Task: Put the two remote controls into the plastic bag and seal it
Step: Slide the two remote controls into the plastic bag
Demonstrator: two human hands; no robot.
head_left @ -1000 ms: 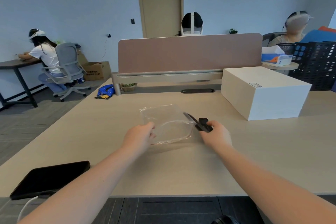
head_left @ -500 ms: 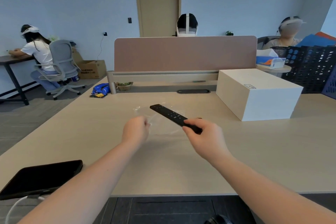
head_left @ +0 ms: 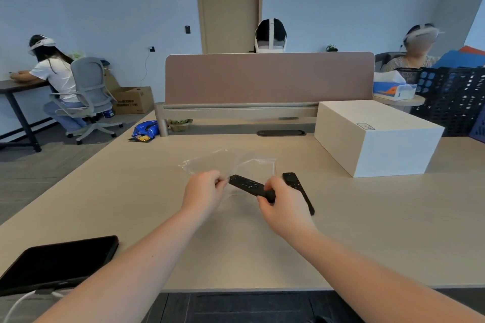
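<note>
A clear plastic bag [head_left: 225,161] is lifted above the middle of the desk, pinched at its near edge by my left hand [head_left: 203,191]. My right hand [head_left: 284,206] grips the near end of a long black remote control [head_left: 248,185]; its far tip points left and reaches the bag's edge beside my left fingers. A second black remote control [head_left: 295,183] lies flat on the desk just right of my right hand, partly hidden behind it.
A white box [head_left: 378,136] stands on the desk at the right. A black tablet [head_left: 57,262] with a white cable lies at the near left edge. A desk divider [head_left: 269,77] runs across the back. Other people sit beyond.
My right hand picked one remote up off the desk and lowered its tip to the bag's edge. My left hand lifted the bag. The second remote now shows on the desk.
</note>
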